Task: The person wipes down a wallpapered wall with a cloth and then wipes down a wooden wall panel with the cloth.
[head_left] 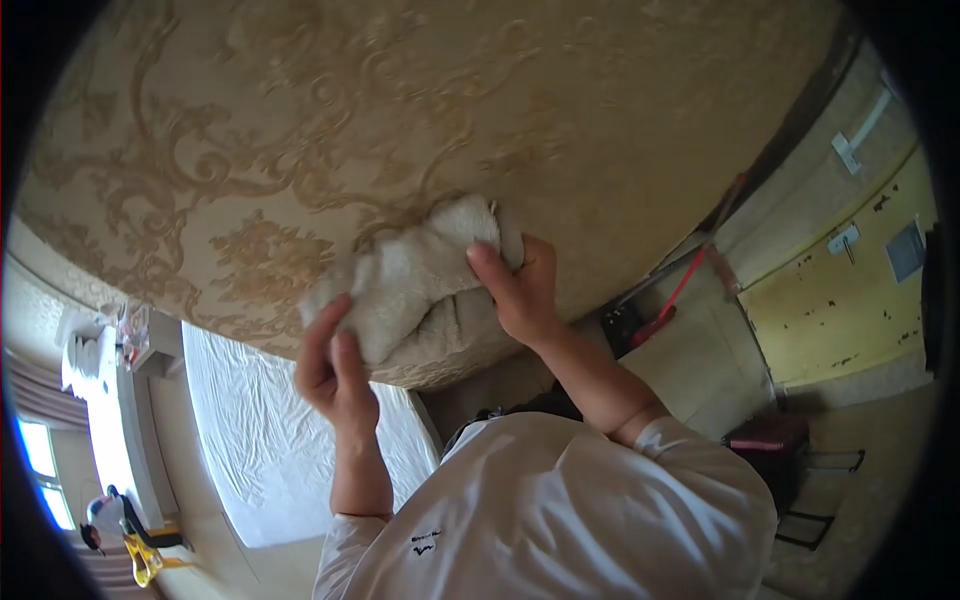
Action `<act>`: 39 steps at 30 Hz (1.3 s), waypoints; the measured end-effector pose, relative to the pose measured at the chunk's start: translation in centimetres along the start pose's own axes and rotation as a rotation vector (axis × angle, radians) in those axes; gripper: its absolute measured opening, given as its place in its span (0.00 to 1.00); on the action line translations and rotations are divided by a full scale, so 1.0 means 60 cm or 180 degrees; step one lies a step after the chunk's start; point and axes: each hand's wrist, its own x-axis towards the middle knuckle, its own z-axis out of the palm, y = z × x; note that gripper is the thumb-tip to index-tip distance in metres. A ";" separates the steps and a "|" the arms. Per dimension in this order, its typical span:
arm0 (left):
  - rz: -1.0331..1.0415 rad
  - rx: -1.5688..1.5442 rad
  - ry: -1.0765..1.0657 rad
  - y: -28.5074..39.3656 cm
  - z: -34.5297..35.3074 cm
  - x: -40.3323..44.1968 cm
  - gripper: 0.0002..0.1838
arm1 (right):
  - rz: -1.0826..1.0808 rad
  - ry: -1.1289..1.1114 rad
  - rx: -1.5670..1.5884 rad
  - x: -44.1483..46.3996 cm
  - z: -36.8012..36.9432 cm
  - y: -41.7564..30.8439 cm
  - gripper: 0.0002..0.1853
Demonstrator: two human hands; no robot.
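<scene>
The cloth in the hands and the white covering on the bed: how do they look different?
The cloth is bunched into thick folds, while the white covering is spread out with finer wrinkles. The cloth is far smaller than the white covering. The cloth is held by the left hand and right hand at the patterned surface; neither hand holds the white covering. Both are pale and creased.

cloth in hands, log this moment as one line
cloth: bunched, at patterned wall | left hand: holds one end | right hand: holds other end
</scene>
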 end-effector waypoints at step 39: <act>0.0321 0.0120 -0.0538 0.049 0.262 0.016 0.19 | -0.0168 -0.0244 0.0758 0.125 -0.232 -0.038 0.20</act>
